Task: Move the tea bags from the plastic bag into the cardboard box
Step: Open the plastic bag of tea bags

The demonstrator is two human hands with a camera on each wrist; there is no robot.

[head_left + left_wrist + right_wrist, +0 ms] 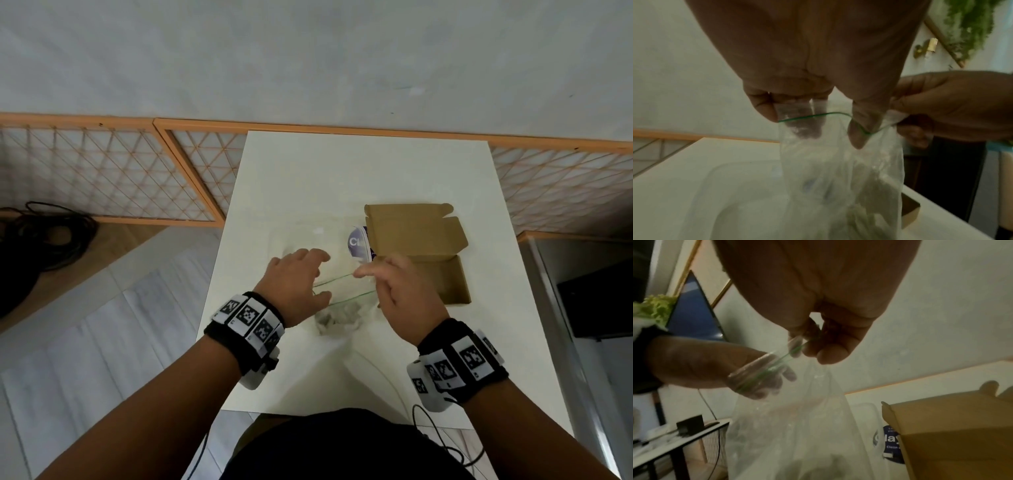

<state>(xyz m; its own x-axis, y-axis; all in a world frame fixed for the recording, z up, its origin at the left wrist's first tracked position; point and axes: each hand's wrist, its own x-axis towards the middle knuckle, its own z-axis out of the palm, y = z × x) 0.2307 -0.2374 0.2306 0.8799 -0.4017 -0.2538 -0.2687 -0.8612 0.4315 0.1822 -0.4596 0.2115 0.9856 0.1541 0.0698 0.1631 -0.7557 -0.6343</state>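
I hold a clear plastic zip bag (346, 308) with a green seal line up over the white table (376, 171), its mouth open. Pale tea bags (337, 320) bunch at its bottom, blurred in the left wrist view (865, 216). My right hand (359, 274) pinches the bag's right rim (805, 345). My left hand (318, 277) is at the left end of the mouth, with its fingers (803, 128) slipped inside the plastic bag (838, 178) and holding nothing. The open brown cardboard box (418, 240) lies just right of my hands, its inside not visible.
A second clear bag with a purple label (356, 243) lies flat against the box's left side. An orange lattice fence (102, 171) runs behind the table. Black cables (34, 240) lie on the floor at left, and a dark cabinet (599, 301) stands at right.
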